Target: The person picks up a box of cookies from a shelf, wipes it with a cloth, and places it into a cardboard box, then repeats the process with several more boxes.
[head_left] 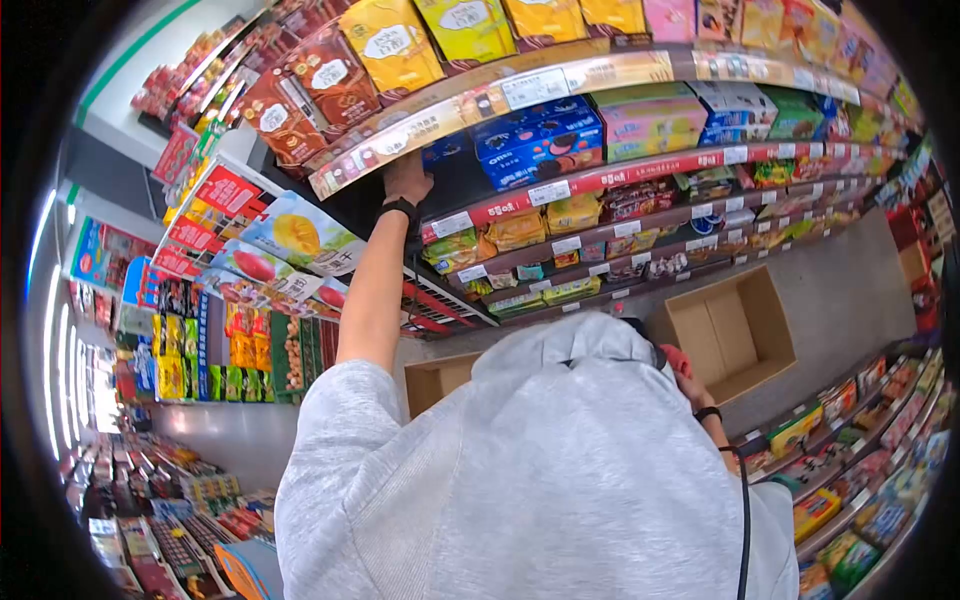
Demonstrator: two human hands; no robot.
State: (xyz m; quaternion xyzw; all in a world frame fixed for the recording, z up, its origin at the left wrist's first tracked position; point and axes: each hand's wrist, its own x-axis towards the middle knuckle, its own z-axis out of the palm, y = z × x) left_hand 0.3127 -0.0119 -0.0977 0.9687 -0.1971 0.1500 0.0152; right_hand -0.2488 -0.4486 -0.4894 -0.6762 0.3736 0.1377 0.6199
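Note:
My left hand (408, 183) reaches into a shelf at the left end of a row of boxes, beside a blue Oreo cookie box (540, 143). Its fingertips are lost in the shadow under the shelf above, so I cannot see whether they grip anything. Low on the right, my right hand (690, 388) is closed around a red packet (676, 360), half hidden behind the grey hooded top (570, 470). An open cardboard box (727, 335) stands on the floor just beyond that hand.
Brown, yellow and green snack bags (390, 45) line the shelf above. Pink boxes (650, 120) follow the Oreo boxes. A second cardboard box (440, 382) is partly covered by my body. Fruit-printed cartons (300, 235) stand left of my arm. More stocked shelves (850, 440) are at lower right.

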